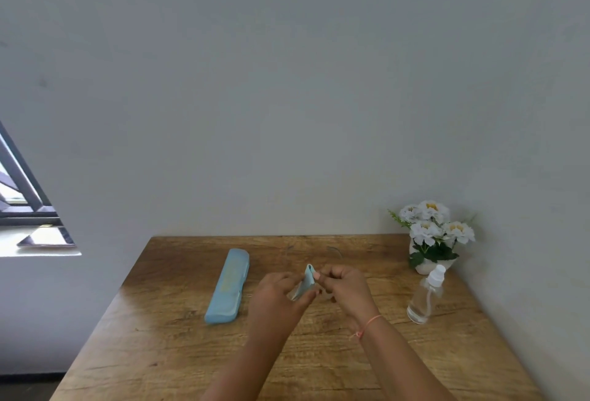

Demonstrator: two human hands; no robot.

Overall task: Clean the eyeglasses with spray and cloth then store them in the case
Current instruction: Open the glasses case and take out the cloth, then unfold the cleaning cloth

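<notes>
Over the wooden desk [178, 352] by the grey wall, my left hand [277, 295] and right hand [344, 285] pinch the blue cloth [308, 281] with curled fingers [319, 276]. It is folded over the mostly hidden eyeglasses [295, 296]. I should rub gently, supporting the lens from both sides. The case [228, 285] lies left, the spray bottle [424, 298] right.

We take this for a room in a home, perhaps a small private corner for desk work. A wood-grain table [178, 352] stands flush against a plain, pale grey wall [287, 81]. At the table's far right corner sits a white pot of white flowers [434, 231], and off the table's left side is a dark-framed window [22, 196] with a pale sill [38, 252]. Personal things rest on the table: a light blue case [227, 285] and a clear spray bottle [424, 298].
</notes>
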